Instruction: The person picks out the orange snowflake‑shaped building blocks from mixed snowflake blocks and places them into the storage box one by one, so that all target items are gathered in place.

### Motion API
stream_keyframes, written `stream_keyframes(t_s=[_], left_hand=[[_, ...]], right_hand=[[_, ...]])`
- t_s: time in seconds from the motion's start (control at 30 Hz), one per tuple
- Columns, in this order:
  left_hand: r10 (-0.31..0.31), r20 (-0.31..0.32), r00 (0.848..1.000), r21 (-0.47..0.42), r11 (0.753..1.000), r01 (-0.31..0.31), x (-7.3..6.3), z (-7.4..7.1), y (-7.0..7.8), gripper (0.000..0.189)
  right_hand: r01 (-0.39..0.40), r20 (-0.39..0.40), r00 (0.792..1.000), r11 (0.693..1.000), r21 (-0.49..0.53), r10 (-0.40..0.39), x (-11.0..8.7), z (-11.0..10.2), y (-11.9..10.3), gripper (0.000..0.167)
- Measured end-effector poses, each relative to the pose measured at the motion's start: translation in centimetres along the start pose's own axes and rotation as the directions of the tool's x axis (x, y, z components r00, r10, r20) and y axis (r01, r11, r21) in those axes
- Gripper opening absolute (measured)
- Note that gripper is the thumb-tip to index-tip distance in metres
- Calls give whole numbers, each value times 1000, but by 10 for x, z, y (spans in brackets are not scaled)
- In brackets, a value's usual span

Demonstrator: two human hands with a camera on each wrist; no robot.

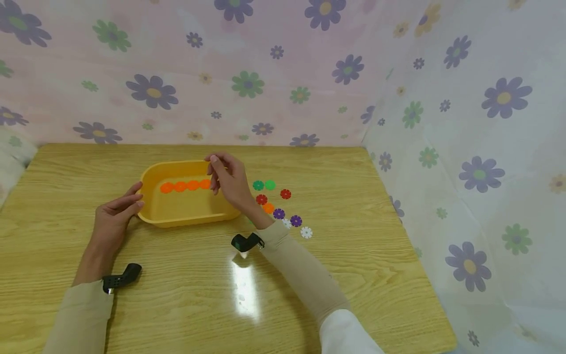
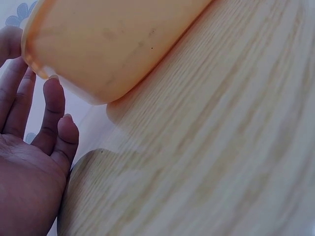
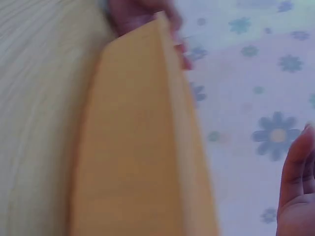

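Observation:
A yellow plastic tray (image 1: 190, 222) sits on the table, with several orange snowflake discs (image 1: 180, 187) in a row inside it. My left hand (image 1: 116, 216) holds the tray's left end, fingers at the rim; the left wrist view shows the tray wall (image 2: 123, 44) beside those fingertips. My right hand (image 1: 232, 182) is over the tray's right end, fingers loosely bent, and overlaps the end of the orange row. No disc shows between its fingers. In the right wrist view only part of that hand (image 3: 298, 187) appears, beyond the tray's side (image 3: 130, 132).
To the right of the tray lie loose snowflake discs: green (image 1: 258, 185), light green (image 1: 270, 185), red (image 1: 285, 194), orange (image 1: 268, 208), purple (image 1: 296, 221) and white (image 1: 306, 232). A flowered cloth (image 1: 265, 64) hangs behind the wooden table (image 1: 177, 295) and along its right side.

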State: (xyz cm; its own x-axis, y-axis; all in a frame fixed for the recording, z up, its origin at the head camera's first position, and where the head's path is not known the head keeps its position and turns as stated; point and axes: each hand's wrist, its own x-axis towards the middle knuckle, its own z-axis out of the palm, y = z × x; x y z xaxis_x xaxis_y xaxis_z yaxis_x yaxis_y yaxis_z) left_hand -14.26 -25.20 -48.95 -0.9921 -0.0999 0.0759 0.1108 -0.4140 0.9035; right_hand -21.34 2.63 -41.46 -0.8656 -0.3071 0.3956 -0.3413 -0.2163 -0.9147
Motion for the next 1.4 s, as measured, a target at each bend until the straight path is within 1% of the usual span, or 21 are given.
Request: stream_keyframes(t_s=[0.1,0.2,0.3,0.43,0.5,0.57,0.67,0.73,0.87,0.97,1.07,1.17,1.27,1.4], left_hand=[[5,6,1000,-22,1000,-5,-1,1,0,24],[10,11,1000,-40,999,-10,-1,1,0,25],[15,8,1000,-33,999,-14,-1,1,-1,24],[29,6,1000,-25,999,-29,-1,1,-1,24],[38,11,999,-35,999,-38,-1,0,-2,25],[41,18,999,-44,998,-40,-2,0,-2,25],[42,19,999,-34,999,-41,-2,-1,-2,25],[39,18,999,-23,999,-39,-1,-1,-2,25],[34,20,999,-23,999,-34,-1,-2,-2,26],[34,21,999,-29,999,-33,-2,-2,-2,26],[30,19,999,-32,999,-29,-2,-2,-3,26],[25,13,1000,-24,999,-25,-1,-2,-2,26],[23,11,1000,-17,1000,-23,-1,-3,-2,26],[19,16,1000,-15,1000,-19,-2,-3,-1,25]], right_hand=[[28,25,999,999,29,-29,2,-9,-22,28],[20,49,999,999,35,-22,4,-24,-41,28],[-20,76,997,1000,-9,21,2,-43,-56,27],[-117,95,987,988,-103,126,-5,-70,-64,26],[-153,96,981,975,-161,170,-9,-84,-61,27],[-178,91,975,956,-234,204,-14,-97,-55,27],[-219,79,963,915,-338,259,-22,-114,-43,27],[-269,61,947,883,-386,316,-28,-124,-34,27],[-363,36,908,828,-428,417,-39,-138,-12,26],[-393,39,886,794,-464,462,-48,-147,5,25],[-399,44,872,760,-513,488,-56,-154,17,23],[-399,49,860,729,-556,508,-63,-160,23,23],[-397,54,854,714,-577,518,-69,-164,25,28],[-389,68,853,718,-578,517,-72,-166,25,30]])
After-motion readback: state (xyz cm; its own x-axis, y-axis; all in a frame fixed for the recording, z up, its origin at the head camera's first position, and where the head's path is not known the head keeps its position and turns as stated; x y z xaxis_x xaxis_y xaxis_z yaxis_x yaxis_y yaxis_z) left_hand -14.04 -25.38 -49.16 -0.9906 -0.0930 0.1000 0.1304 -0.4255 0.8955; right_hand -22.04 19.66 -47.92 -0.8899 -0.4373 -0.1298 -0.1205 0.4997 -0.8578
